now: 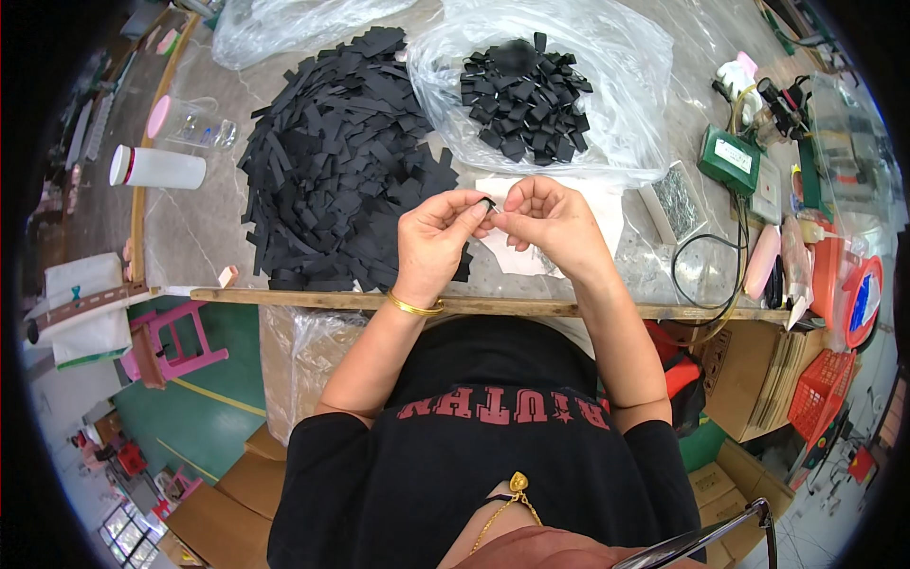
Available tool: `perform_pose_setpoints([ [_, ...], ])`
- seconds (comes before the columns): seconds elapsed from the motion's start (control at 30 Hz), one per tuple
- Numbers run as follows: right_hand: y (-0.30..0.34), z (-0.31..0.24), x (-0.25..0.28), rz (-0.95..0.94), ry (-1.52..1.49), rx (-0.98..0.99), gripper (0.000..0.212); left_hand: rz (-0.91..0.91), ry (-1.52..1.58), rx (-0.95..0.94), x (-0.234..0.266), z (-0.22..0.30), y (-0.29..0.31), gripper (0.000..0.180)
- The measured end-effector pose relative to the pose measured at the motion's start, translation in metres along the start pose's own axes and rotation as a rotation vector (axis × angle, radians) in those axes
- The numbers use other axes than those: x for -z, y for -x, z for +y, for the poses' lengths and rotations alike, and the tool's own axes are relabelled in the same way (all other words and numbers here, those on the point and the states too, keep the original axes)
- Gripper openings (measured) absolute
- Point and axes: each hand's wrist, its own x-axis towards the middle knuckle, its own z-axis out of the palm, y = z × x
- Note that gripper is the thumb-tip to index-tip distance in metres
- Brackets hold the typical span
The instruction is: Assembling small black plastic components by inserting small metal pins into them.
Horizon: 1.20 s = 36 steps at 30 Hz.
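Observation:
Both my hands meet over a white sheet [517,254] near the table's front edge. Between thumb and forefinger, my left hand [442,228] pinches a small folded black strip [487,203]. My right hand [550,223] is closed in a pinch right beside it, at a thin shiny piece [498,214] too small to name. To the left spreads a big heap of flat black strips [332,161]. Beyond my hands, a pile of folded black loops [531,104] lies on a clear plastic bag [630,85]. A shallow box of small metal pieces [675,204] stands right of the sheet.
A white bottle [166,168] and a clear jar with a pink lid [194,123] stand at the left. On the right are a green electrical box [728,159], a looping black cable [678,275] and a red-orange container [834,284]. A wooden strip [512,305] edges the table.

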Motion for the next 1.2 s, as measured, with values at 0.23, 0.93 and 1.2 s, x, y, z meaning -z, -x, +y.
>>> perform_pose_setpoints([
  [0.23, -0.002, 0.002, 0.002, -0.013, 0.019, -0.004, 0.016, -0.003, -0.001, 0.011, 0.002, 0.000, 0.000, 0.015],
  [0.93, -0.004, -0.002, 0.005, -0.064, 0.176, -0.089, 0.015, -0.092, -0.591, -0.394, 0.005, 0.006, 0.003, 0.010],
  [1.2, 0.003, 0.007, -0.004, -0.006, 0.104, 0.089, 0.012, 0.030, -0.035, -0.025, -0.002, 0.002, 0.007, 0.013],
])
